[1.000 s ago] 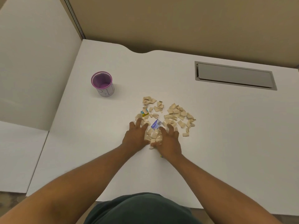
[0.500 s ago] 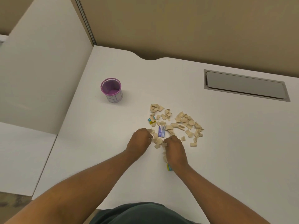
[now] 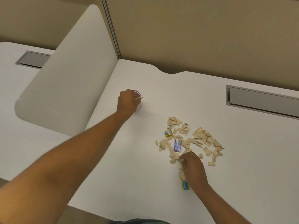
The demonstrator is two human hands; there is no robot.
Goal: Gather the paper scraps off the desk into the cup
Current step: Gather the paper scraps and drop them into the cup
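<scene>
White desk (image 3: pixel 145 159), tan partition behind. Left hand (image 3: pixel 127 102) stretches over the purple cup (image 3: pixel 138 92), fingers pinching scraps; right hand (image 3: pixel 193 168) curls, fingers together, onto the paper scraps (image 3: pixel 200 138) mid-desk.

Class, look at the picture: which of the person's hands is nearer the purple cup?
Left. The left hand is over the cup, covering most of it. The right hand is far off, at the near edge of the scraps.
</scene>
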